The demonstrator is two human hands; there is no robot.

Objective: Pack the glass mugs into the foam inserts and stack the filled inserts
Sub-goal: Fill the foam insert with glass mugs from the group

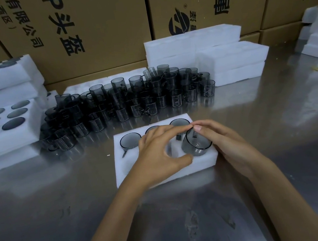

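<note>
A shiny metal worktop [276, 146] carries a white foam insert [132, 175] at the near middle, a crowd of dark glass mugs [124, 102] behind it, and stacks of foam inserts at left [8, 141], at the back right [232, 60] and at the far right [317, 42].

Smoky grey mugs [132, 101], white foam insert [203, 165], brown black-lettered cartons [88, 29]
</note>
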